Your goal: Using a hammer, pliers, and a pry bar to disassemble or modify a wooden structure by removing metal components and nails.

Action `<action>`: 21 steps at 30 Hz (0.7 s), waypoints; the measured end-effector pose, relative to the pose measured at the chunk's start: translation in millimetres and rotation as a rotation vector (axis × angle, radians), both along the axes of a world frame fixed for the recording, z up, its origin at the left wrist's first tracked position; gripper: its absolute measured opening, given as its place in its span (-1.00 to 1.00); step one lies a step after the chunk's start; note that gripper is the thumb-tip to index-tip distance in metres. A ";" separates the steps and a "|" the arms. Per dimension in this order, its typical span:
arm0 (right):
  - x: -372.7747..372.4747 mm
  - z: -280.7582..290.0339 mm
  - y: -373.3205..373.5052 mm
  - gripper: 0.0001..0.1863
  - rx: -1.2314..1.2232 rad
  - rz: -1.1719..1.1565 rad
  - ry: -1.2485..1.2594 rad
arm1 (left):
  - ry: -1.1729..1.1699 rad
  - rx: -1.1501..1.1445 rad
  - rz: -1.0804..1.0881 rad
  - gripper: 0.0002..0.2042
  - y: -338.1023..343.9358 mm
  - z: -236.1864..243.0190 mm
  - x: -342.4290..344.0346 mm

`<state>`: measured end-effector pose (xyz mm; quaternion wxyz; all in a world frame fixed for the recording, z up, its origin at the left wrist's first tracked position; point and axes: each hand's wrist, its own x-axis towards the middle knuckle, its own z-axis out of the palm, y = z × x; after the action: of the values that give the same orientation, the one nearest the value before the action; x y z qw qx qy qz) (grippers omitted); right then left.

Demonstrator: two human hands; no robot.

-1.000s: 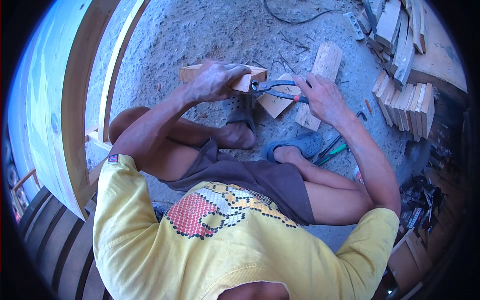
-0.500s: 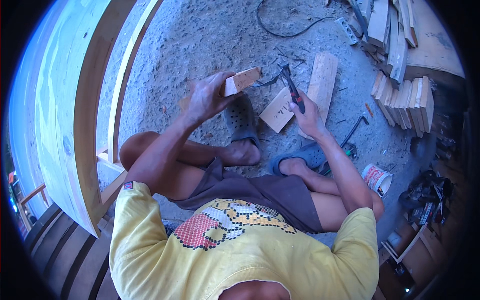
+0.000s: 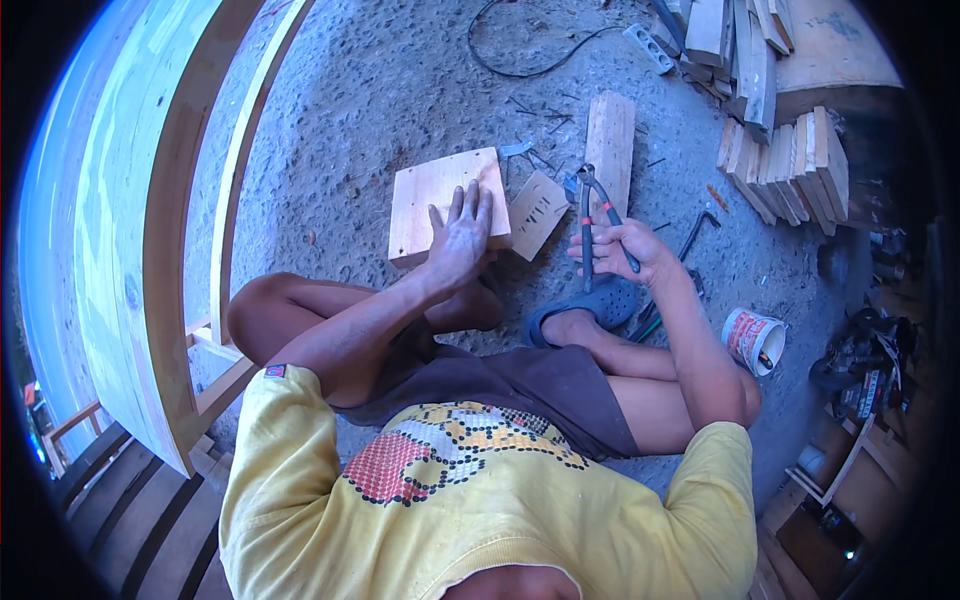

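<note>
A square pale wooden block (image 3: 425,200) with small dark holes near its corners is in front of me, by my left foot. On top of it lies my left hand (image 3: 462,238), palm down with the fingers spread. To the right, my right hand (image 3: 635,250) grips pincers (image 3: 587,225) with red and black handles, jaws pointing away from me and handles apart. Between block and pincers is a smaller flat wooden piece (image 3: 540,212) with a row of dark marks. Beyond the pincers a longer board (image 3: 610,140) lies on the ground.
Loose nails (image 3: 540,112) are scattered on the rough ground. At the right are a dark pry bar (image 3: 700,235), a white bucket (image 3: 755,342) and stacked wood pieces (image 3: 790,170). A power strip (image 3: 650,48) lies at the back. A tall wooden frame (image 3: 175,240) stands left.
The block has gone from tilted up in my left hand to broad face up, with that hand now flat on it. My right hand has drawn nearer, and the pincers' handles have spread.
</note>
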<state>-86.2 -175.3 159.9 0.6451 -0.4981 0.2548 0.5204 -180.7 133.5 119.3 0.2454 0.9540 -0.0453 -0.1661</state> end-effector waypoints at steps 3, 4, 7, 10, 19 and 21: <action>-8.6 -5.6 -14.2 -0.46 0.022 -0.026 -0.075 | 0.067 0.073 -0.082 0.06 -10.2 -6.4 -1.9; -9.1 -5.9 -18.4 -0.42 -0.008 -0.041 -0.142 | 0.027 0.060 -0.076 0.06 -9.9 -10.1 2.8; -4.8 -2.0 -27.9 -0.34 0.087 -0.024 -0.419 | 0.118 0.116 -0.045 -0.26 -0.8 -29.5 40.3; 0.3 5.6 -33.0 -0.26 0.090 0.025 -0.488 | -0.283 0.175 0.042 -0.26 12.7 -58.8 101.1; -23.8 -12.3 -41.8 -0.84 -0.396 0.467 -0.457 | 0.255 0.285 -0.152 -0.05 48.2 -98.2 180.4; -31.3 -30.2 -39.1 -0.76 -0.499 0.713 -0.520 | 0.283 0.271 -0.192 -0.03 60.6 -84.0 180.2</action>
<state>-117.5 -214.4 129.7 0.3308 -0.8062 0.0166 0.4902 -0.5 194.1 35.3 0.1019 0.9367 -0.0784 -0.3256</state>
